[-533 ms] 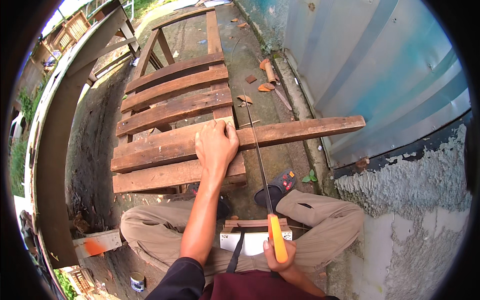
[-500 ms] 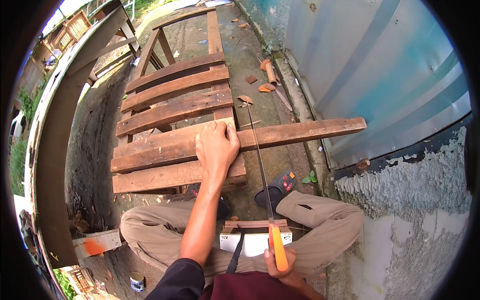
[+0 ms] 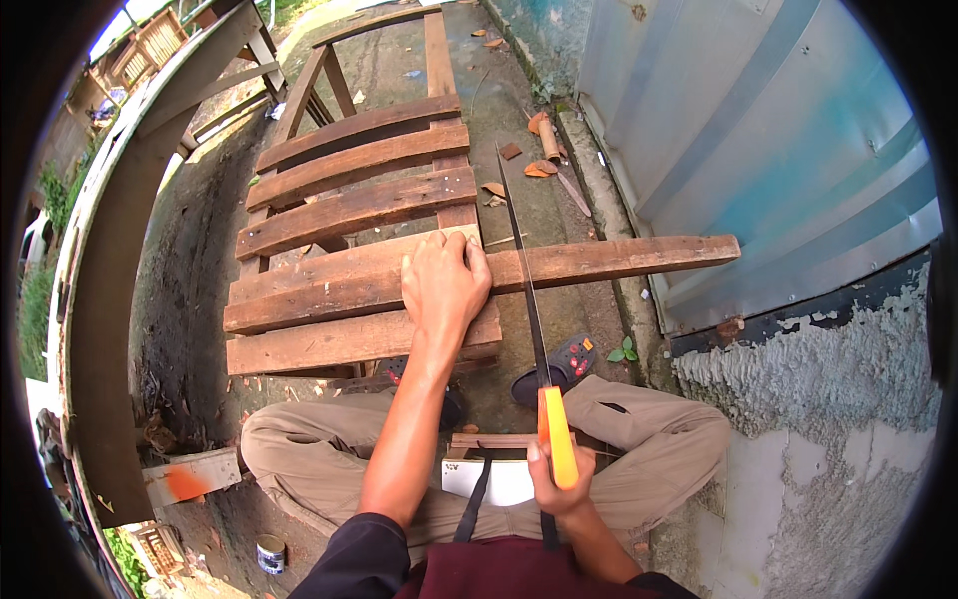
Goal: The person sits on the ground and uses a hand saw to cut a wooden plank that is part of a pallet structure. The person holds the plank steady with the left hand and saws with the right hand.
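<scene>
Concrete ground [image 3: 374, 65] outdoors, metal wall [image 3: 778, 150] on R. Head view: slatted wood bench [image 3: 354, 215] w/ long plank [image 3: 629, 259] lying across it, R end jutting past edge. L hand [image 3: 445, 285] holds plank, fingers curled; R hand [image 3: 565, 486] grips saw [image 3: 561, 439] by yellow-orange handle, blade crossing plank just R of bench.

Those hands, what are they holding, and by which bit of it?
The right hand holds a saw by its yellow handle. The left hand lies over the long plank, about midway along; whether it grips is unclear.
</scene>
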Tool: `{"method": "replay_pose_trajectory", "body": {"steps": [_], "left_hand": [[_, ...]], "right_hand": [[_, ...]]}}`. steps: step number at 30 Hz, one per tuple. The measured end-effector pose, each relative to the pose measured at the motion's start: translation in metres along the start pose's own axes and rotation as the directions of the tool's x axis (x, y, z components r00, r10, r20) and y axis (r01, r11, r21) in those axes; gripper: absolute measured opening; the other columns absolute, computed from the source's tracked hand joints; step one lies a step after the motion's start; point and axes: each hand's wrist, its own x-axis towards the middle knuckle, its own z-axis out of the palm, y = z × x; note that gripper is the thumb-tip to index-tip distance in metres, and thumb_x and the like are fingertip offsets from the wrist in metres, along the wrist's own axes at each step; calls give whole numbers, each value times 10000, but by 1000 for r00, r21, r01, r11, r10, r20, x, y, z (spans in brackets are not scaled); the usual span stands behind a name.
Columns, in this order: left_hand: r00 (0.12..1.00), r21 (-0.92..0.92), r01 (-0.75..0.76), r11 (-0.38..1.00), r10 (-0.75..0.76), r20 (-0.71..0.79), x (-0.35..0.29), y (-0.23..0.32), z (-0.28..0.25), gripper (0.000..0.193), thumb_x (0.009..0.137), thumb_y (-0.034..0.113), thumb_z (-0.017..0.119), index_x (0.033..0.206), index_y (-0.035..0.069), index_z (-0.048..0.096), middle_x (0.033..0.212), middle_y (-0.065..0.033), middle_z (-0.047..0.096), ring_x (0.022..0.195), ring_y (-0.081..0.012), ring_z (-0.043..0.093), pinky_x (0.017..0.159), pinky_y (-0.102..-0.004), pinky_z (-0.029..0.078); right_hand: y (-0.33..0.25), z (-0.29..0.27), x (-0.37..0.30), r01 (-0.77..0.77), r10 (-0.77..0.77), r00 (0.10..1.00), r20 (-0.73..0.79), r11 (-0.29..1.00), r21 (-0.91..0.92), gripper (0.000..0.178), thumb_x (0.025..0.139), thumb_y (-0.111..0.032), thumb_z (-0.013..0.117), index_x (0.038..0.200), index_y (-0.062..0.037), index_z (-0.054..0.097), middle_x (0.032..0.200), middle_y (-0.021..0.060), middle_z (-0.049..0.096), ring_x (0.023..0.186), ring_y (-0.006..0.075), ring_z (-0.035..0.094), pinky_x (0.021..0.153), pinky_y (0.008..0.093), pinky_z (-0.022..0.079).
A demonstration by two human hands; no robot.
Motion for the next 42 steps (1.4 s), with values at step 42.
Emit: {"method": "replay_pose_trajectory", "body": {"steps": [42], "left_hand": [[998,6,56,998,-56,37,-7,3,-4,241,956,244,564,918,42,689,951,-146,660,949,-345,637,857,-482,453]], "right_hand": [[-28,-27,-44,-44,44,999,-4,998,-37,165,887,-34,681,734,7,634,575,87,563,440,209,554,458,334,432]]}}
